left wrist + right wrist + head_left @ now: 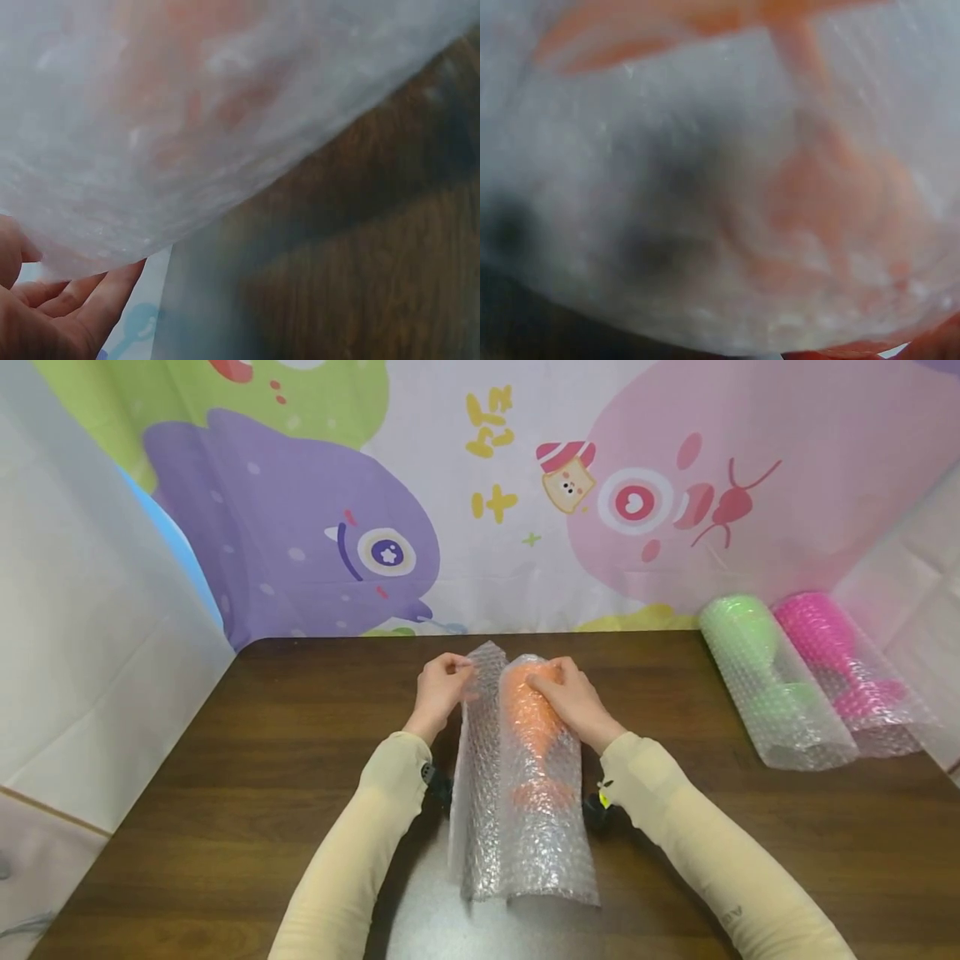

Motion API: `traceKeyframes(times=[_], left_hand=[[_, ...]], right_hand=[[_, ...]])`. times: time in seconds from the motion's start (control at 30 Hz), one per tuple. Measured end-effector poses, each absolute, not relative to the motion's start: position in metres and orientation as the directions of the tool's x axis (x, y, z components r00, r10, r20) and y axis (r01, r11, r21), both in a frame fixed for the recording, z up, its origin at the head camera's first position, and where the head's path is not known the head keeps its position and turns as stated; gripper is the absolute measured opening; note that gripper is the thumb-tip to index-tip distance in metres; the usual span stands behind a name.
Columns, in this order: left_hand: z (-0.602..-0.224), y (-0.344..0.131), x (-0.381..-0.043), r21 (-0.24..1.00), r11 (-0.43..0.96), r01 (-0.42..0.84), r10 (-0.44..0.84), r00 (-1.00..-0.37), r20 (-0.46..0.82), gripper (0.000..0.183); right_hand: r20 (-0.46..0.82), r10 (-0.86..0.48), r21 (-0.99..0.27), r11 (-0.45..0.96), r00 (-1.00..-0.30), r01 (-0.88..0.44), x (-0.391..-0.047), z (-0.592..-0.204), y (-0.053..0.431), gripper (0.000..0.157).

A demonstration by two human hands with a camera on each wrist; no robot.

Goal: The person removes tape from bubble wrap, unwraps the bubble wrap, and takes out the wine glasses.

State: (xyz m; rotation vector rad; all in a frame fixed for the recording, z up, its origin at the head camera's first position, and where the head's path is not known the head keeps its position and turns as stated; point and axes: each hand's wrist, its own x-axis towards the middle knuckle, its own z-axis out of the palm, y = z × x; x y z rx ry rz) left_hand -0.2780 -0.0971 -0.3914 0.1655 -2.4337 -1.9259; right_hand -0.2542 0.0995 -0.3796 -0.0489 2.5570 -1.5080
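Note:
An orange goblet-shaped item [534, 702] lies inside a sheet of clear bubble wrap [551, 852] in the middle of the table, its wide bowl at the far end. My right hand [573, 697] grips the wrapped bowl from the right, thumb on top. On the left, my left hand [444, 689] pinches the far part of the raised loose flap of bubble wrap [483, 777]. In the left wrist view the left hand's fingers [105, 300] lie under the edge of the wrap. The right wrist view shows the orange foot [667, 34] blurred through plastic; most of that hand is hidden.
Two more bubble-wrapped goblet shapes, one green [750, 643] and one pink [821, 635], lie side by side at the back right. A cartoon-printed cloth [495, 560] hangs behind the brown wooden table [300, 727]. White panels [90, 610] stand at both sides.

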Motion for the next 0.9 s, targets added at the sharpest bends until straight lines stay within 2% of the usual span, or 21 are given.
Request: traceKeyframes(times=[0.17,0.4,0.57,0.7,0.9], left_hand=[[-0.394,-0.101,-0.278,0.957,0.278,-0.077,-0.123,-0.991,-0.044,0.019],[-0.394,-0.103,-0.277,0.970,0.228,-0.084,-0.116,-0.992,-0.058,0.020],[-0.393,-0.104,-0.278,0.977,0.188,-0.097,-0.124,-0.989,-0.074,0.020],[-0.392,-0.105,-0.278,0.982,0.158,-0.103,-0.126,-0.989,-0.084,0.021],[-0.393,-0.107,-0.279,0.982,0.150,-0.117,-0.123,-0.987,-0.099,0.023]], right_hand=[[-0.141,-0.114,-0.881,0.468,-0.983,0.072,-0.253,-0.378,0.102,0.048],[-0.163,-0.109,-0.898,0.428,-0.981,0.102,-0.252,-0.377,0.105,0.047],[-0.169,-0.102,-0.890,0.443,-0.980,0.108,-0.253,-0.375,0.109,0.052],[-0.105,-0.102,-0.876,0.481,-0.989,0.043,-0.255,-0.373,0.111,0.056],[0.046,-0.108,-0.818,0.567,-0.993,-0.100,-0.253,-0.371,0.114,0.050]])
